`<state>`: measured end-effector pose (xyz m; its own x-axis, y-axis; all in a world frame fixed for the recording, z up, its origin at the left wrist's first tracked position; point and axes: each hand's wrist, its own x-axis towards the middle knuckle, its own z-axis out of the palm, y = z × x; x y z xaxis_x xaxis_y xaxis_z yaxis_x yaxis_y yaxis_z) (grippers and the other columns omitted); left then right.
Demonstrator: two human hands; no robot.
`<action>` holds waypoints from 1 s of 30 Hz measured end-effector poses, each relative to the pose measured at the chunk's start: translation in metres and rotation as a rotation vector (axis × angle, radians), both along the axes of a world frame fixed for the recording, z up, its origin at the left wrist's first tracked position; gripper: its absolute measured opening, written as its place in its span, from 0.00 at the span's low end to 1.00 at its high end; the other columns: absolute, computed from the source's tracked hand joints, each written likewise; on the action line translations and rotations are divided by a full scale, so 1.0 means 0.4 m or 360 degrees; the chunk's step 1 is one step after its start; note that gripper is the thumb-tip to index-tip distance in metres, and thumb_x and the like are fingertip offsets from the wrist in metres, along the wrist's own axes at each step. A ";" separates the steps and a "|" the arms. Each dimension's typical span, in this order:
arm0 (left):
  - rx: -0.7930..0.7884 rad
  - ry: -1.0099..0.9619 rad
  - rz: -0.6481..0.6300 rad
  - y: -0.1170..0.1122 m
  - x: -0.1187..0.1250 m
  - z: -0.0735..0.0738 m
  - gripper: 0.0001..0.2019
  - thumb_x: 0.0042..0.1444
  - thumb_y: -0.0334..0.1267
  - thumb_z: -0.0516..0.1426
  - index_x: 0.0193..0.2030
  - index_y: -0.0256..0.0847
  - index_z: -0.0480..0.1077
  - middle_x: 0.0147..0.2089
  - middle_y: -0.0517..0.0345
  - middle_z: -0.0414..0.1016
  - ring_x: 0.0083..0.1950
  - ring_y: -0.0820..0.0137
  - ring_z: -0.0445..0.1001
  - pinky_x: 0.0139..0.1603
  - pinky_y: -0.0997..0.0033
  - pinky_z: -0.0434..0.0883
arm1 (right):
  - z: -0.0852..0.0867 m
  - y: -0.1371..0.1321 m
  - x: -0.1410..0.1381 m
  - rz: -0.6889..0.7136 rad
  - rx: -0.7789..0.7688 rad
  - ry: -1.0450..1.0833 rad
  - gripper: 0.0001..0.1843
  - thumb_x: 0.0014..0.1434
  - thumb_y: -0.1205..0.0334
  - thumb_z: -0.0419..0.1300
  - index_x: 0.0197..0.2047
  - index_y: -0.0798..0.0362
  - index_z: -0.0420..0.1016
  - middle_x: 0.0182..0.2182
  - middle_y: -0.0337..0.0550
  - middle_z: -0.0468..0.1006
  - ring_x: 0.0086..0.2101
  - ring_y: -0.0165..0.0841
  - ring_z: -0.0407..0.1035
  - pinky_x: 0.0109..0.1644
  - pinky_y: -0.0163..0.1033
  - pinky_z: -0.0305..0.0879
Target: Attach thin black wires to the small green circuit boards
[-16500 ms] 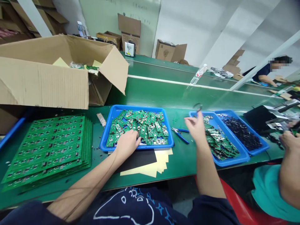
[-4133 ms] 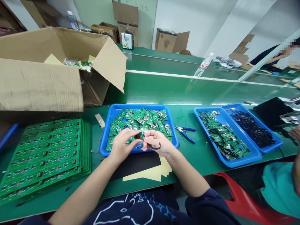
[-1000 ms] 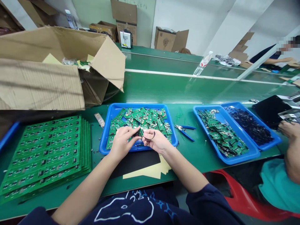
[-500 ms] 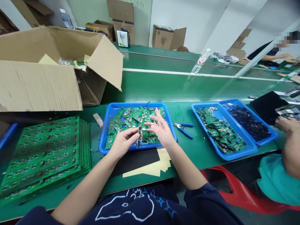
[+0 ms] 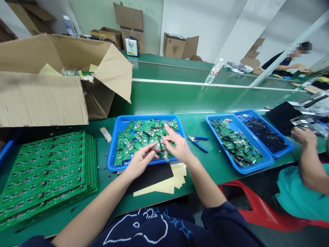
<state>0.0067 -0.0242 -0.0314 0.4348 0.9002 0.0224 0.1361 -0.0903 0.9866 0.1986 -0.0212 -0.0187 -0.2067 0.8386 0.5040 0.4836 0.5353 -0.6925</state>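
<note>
Both hands are close together over the near part of a blue tray (image 5: 110, 159) of small green circuit boards (image 5: 144, 128). My right hand (image 5: 178, 147) has its index finger stretched out, and its other fingers pinch a small circuit board (image 5: 161, 149) held on edge, partly blurred by motion. Just left of that board is my left hand (image 5: 142, 161), its thumb and fingers apart with nothing visible between them. Under the tray's near edge lie a black sheet (image 5: 151, 178) and cream paper sheets (image 5: 159, 187).
At left stand a stack of large green board panels (image 5: 51, 168) and an open cardboard box (image 5: 38, 97). Blue-handled cutters (image 5: 199, 141) lie right of the tray. Further right are a tray of boards (image 5: 244, 169), a tray of black parts (image 5: 276, 156) and a co-worker's hand (image 5: 304, 135).
The small board has passed from my left hand's pinch to my right hand. My right fingers, spread before, have closed in; my left fingers have loosened. The view has shifted slightly.
</note>
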 end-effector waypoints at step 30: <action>0.1056 0.0681 -0.0044 0.032 -0.014 -0.014 0.16 0.59 0.49 0.49 0.42 0.42 0.72 0.42 0.51 0.74 0.44 0.64 0.74 0.45 0.66 0.71 | -0.060 -0.040 0.559 -0.1566 -0.0289 -0.1196 0.39 0.59 0.60 0.52 0.68 0.64 0.37 0.46 0.60 0.75 0.47 0.45 0.67 0.50 0.46 0.63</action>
<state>0.0012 -0.0112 -0.0371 0.5488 0.7462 0.3769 0.4809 -0.6505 0.5879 0.4223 -0.0371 -0.0426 0.3601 0.8456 0.3940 0.9312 -0.3510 -0.0978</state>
